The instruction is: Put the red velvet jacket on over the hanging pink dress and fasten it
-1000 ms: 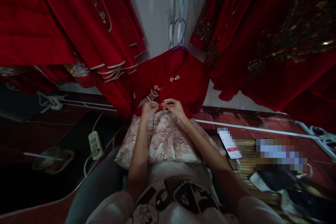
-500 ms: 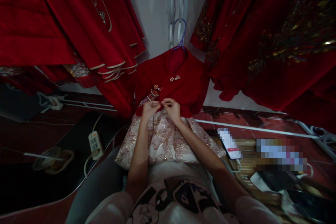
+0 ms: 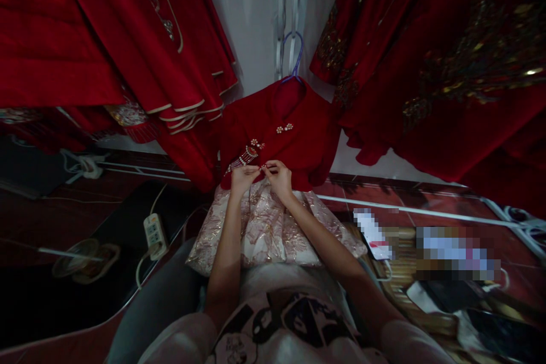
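Observation:
A red top (image 3: 313,148) with a pale, gold-patterned skirt (image 3: 264,227) below it hangs in front of me on a purple hanger (image 3: 301,48). Pearl flower ornaments (image 3: 285,128) sit on its chest, and a beaded tassel (image 3: 247,154) lies lower on the left. At the top's lower front edge, my left hand (image 3: 243,178) and my right hand (image 3: 279,179) meet, fingertips closed in a pinch. Between them shows a small beaded ornament (image 3: 263,167), which both hands appear to grip. My fingers cover most of it, and any needle or thread is too small to see.
Red garments (image 3: 170,68) hang at left, and embroidered red ones (image 3: 396,108) at right. A power strip (image 3: 154,234) and a plastic cup (image 3: 74,259) rest on a black surface at left. A phone (image 3: 373,234) lies on a slatted wooden surface (image 3: 403,284) at right.
Almost nothing differs. My right hand has shifted very slightly left, and both hands stay at the beaded ornament.

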